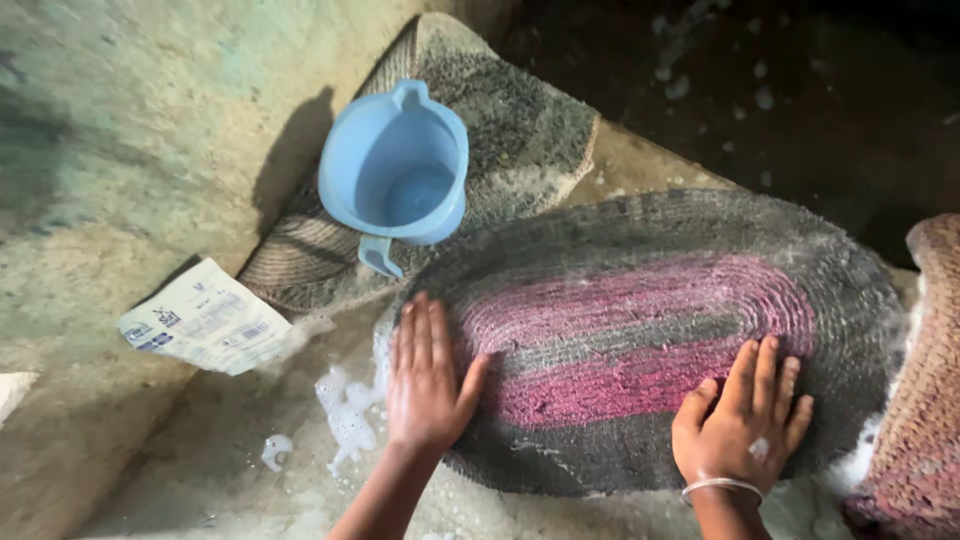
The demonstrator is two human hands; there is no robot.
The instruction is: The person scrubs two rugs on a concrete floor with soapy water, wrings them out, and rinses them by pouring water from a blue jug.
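Both hands, left hand (428,375) and right hand (742,415), press flat, grip released, on oval mat (640,330) beside blue jug (395,175)

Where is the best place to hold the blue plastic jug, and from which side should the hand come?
Probably the blue jug is best gripped by its handle, coming from the near side: the handle points toward the left hand, while the spout faces away.
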